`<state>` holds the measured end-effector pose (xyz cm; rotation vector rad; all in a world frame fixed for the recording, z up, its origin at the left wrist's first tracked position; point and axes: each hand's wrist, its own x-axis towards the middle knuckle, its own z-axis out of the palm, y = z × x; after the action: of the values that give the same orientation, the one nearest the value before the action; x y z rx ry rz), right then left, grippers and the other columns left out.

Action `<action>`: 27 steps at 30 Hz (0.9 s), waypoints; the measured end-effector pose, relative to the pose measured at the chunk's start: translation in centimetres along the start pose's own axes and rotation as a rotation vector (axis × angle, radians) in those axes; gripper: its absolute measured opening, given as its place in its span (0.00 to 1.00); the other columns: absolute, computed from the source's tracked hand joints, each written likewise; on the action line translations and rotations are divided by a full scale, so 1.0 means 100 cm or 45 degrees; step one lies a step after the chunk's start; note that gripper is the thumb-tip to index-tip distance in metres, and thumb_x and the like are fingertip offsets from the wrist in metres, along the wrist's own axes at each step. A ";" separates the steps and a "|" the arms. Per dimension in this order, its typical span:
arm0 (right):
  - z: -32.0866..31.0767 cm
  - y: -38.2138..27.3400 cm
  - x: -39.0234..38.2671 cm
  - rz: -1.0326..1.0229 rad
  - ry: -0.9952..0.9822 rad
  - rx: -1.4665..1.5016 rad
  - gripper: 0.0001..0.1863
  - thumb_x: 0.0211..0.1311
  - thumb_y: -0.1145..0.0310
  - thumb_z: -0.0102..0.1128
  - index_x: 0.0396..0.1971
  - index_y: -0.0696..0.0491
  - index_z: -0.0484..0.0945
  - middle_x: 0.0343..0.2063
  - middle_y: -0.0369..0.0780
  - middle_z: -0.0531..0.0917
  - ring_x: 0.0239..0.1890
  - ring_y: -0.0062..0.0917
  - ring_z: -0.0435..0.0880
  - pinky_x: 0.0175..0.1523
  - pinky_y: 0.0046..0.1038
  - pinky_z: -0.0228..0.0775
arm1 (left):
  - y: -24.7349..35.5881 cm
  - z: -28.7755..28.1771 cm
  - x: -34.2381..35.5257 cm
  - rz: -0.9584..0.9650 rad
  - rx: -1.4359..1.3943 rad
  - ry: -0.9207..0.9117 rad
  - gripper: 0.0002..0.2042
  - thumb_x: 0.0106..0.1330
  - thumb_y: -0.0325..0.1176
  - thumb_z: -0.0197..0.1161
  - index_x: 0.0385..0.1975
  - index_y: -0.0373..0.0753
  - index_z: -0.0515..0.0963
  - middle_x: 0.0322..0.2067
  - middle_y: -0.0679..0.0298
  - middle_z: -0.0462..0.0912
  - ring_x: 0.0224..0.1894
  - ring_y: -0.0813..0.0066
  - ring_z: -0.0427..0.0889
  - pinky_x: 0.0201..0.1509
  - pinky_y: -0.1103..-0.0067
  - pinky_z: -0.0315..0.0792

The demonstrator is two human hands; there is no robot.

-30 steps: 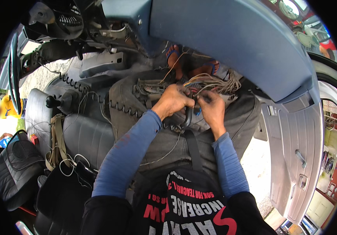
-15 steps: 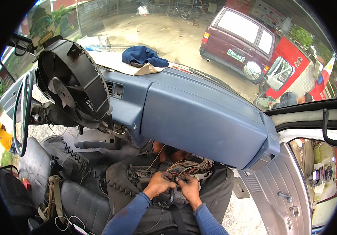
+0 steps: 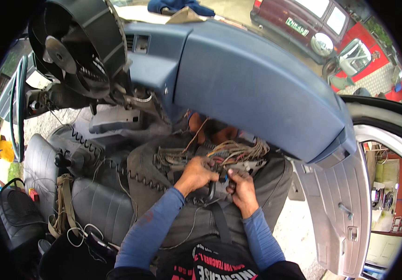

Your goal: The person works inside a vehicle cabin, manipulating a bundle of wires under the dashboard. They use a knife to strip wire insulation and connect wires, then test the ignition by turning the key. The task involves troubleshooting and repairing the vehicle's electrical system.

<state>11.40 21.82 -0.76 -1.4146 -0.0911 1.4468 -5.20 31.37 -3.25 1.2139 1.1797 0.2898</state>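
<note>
My left hand (image 3: pixel 195 176) is closed over my lap, around a dark piece from which a curved black handle (image 3: pixel 211 190) hangs below the fingers. What kind of tool it belongs to is hidden. Close beside it, my right hand (image 3: pixel 242 188) has its thumb and fingers pinched together at a small dark piece, with a spot of blue at the fingertips. Just beyond both hands lies a bundle of many-coloured wires (image 3: pixel 245 151), spread across my knees. More thin wires run left of it to a flat dark unit (image 3: pixel 170 157).
A blue dashboard (image 3: pixel 252 88) overhangs my knees. At left are a big black fan housing (image 3: pixel 79 46), the steering wheel (image 3: pixel 18 112), a gear lever (image 3: pixel 62 158) and a coiled black cord (image 3: pixel 142 181). The grey door (image 3: pixel 331 210) stands open at right.
My view has tipped downward, so more of my lap and shirt shows. The hands stay together at the wires; the right hand has turned, its fingers now more curled and visible.
</note>
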 end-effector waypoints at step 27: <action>-0.007 0.017 -0.032 -0.170 0.053 -0.065 0.13 0.69 0.77 0.69 0.51 0.63 0.82 0.34 0.39 0.88 0.25 0.07 0.75 0.26 0.13 0.63 | 0.044 0.039 -0.062 0.090 0.332 0.240 0.24 0.55 0.19 0.71 0.54 0.33 0.79 0.42 0.58 0.78 0.39 0.74 0.82 0.45 0.78 0.82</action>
<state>10.11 18.46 0.10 -1.4513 -0.1937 1.3132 -2.97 26.43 3.35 1.4827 1.3703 0.3161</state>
